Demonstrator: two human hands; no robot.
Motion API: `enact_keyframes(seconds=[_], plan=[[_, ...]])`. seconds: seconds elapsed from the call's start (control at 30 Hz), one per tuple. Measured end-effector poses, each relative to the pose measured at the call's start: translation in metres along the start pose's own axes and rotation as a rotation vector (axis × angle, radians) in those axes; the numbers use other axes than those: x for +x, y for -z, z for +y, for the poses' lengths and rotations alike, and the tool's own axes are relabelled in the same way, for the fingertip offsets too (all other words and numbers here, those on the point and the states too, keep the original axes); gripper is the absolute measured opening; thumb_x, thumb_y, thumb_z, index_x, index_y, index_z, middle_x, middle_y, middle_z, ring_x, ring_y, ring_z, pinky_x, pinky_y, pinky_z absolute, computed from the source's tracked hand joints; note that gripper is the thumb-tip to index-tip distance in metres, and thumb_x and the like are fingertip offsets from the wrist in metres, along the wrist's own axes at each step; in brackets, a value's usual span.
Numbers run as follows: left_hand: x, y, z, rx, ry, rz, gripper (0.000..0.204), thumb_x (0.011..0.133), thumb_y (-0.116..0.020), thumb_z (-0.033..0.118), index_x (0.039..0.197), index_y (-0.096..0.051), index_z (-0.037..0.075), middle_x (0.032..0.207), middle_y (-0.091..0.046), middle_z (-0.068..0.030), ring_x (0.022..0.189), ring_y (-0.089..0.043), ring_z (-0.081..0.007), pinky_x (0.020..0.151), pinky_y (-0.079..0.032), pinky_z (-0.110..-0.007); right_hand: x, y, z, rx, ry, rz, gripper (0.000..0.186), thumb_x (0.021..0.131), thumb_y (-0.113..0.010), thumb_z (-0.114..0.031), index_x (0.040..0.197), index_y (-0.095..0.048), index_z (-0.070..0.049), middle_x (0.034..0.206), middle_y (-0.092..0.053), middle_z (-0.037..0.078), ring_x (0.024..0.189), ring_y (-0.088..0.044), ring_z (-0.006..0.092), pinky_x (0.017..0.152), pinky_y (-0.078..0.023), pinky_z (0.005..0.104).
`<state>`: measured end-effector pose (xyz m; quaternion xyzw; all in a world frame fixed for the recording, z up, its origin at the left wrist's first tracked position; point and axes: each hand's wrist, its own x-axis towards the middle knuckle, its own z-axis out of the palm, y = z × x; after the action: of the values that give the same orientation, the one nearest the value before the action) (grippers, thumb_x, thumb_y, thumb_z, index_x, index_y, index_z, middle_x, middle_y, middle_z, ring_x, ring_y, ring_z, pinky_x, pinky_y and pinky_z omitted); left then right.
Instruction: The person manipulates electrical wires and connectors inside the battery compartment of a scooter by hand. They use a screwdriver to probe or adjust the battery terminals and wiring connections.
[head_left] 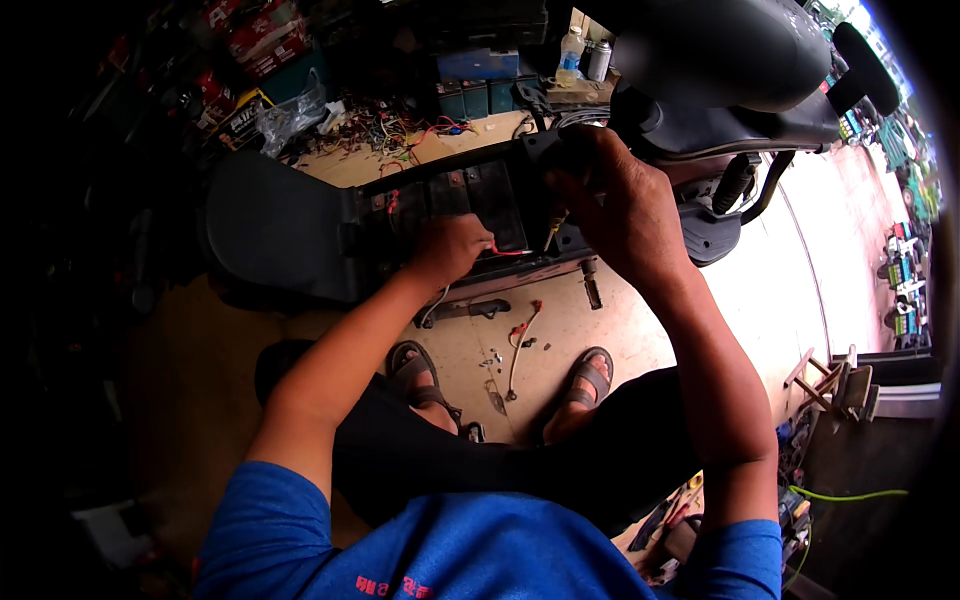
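My left hand (452,248) is closed in a pinch on a red wire (508,252), whose pale end points right. It is over the open floor compartment of an electric scooter, where dark batteries (490,203) sit in a row with red wire bits (392,201) on one of them. My right hand (635,205) is raised at the compartment's right end, fingers curled round a dark tool whose thin, yellowish tip (556,226) points down close to the wire's end. Shadow and my fingers hide most of that tool, so its kind cannot be made out.
The scooter's black seat (730,50) is at the upper right. Tangled wires (385,130), a plastic bottle (571,52) and a spray can (600,60) stand or lie beyond. A loose cable (518,350) and small parts lie between my feet. A wooden stool (845,385) is at right.
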<state>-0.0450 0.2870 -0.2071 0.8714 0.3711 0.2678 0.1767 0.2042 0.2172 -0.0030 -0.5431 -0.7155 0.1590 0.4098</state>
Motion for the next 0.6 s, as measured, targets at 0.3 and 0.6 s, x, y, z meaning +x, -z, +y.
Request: enact_keyframes(seconds=[0.3, 0.6], plan=[[-0.025, -0.007, 0.022, 0.356, -0.109, -0.065, 0.022, 0.094, -0.063, 0.011, 0.114, -0.069, 0.004, 0.104, -0.061, -0.0117, 0.086, -0.068, -0.0333, 0.070, -0.057, -0.044, -0.003, -0.004, 0.012, 0.244, -0.136, 0.074, 0.035, 0.097, -0.075, -0.019, 0.123, -0.061, 0.001, 0.092, -0.077, 0.016, 0.080, -0.076, 0.0246, 0.072, -0.059, 0.0360], [-0.010, 0.062, 0.028, 0.109, 0.212, 0.160, 0.044, 0.090, -0.070, 0.004, 0.134, -0.065, 0.003, 0.115, -0.066, -0.0179, 0.105, -0.068, -0.0396, 0.088, -0.056, -0.046, -0.017, -0.002, 0.010, 1.094, -0.561, -0.125, 0.026, 0.100, -0.072, -0.017, 0.119, -0.065, -0.002, 0.106, -0.069, 0.004, 0.094, -0.070, 0.0173, 0.093, -0.060, 0.0365]])
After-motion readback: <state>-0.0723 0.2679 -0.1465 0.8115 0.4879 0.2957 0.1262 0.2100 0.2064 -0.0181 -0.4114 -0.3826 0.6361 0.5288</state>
